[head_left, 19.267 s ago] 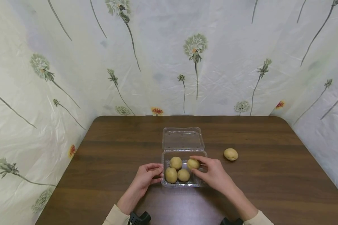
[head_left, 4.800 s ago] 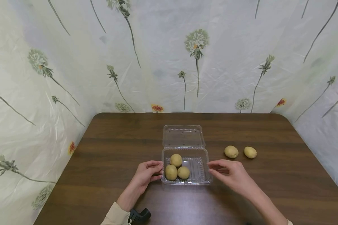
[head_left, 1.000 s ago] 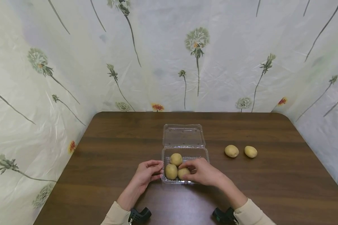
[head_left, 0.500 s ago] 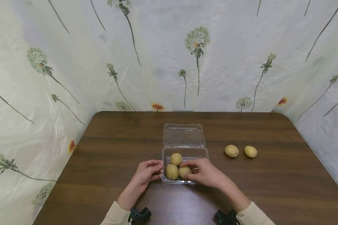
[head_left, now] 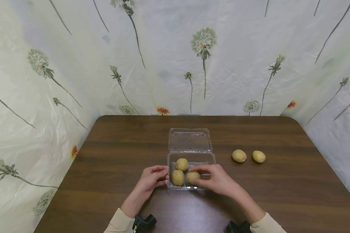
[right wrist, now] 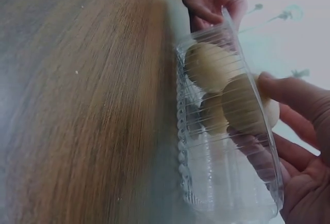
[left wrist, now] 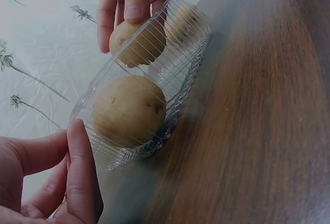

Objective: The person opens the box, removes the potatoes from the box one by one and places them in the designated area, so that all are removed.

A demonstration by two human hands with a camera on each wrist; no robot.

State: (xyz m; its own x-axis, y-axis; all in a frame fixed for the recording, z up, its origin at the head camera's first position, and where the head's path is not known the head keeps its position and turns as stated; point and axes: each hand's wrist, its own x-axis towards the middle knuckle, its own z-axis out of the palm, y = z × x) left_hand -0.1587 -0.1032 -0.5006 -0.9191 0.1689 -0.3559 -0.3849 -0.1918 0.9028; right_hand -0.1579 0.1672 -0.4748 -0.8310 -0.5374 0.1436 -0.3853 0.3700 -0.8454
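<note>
In the head view, pale, creased, glossy sheeting stretches from 9 o'clock through 12 to 3, printed with dandelions and, near 3 o'clock, a red-orange flower. Below stands a brown wood-grained table, its far corners rounded; a soft sheen lies toward 6 o'clock.

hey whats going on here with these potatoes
A person's right hand is gripping a potato inside a clear plastic box, while the left hand holds the box by its left edge. Two other potatoes sit in the left part of the box, and its lid lies open at the back. Two more, the loose potatoes, rest on the table to the right.
</note>
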